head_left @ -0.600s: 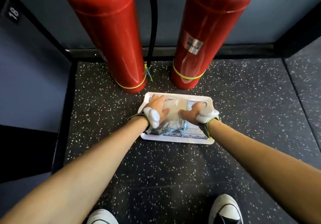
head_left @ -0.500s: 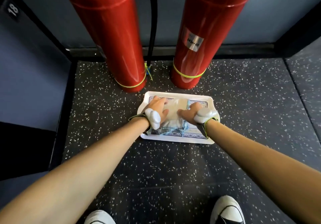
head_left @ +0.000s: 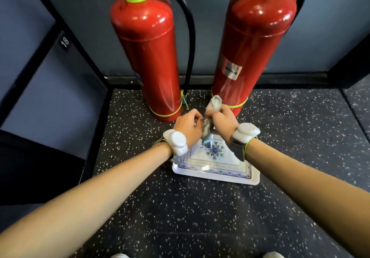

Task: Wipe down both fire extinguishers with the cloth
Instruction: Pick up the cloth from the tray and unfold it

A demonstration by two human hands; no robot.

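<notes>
Dark speckled floor [head_left: 200, 207] is seen w/ two red extinguishers stood upright at the back wall, left one [head_left: 148, 57] & right one [head_left: 254, 47] apart. A patterned white tray [head_left: 216, 174] is laid flat just in front of them.

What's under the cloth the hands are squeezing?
A white patterned tray lies on the speckled floor below the twisted cloth, which both hands grip, left hand and right hand. The tray's far end is hidden behind the hands.

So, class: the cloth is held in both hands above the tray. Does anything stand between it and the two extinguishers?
Nothing visible does. The cloth, gripped by the left hand and right hand, hangs above the tray, directly before both extinguishers.
</notes>
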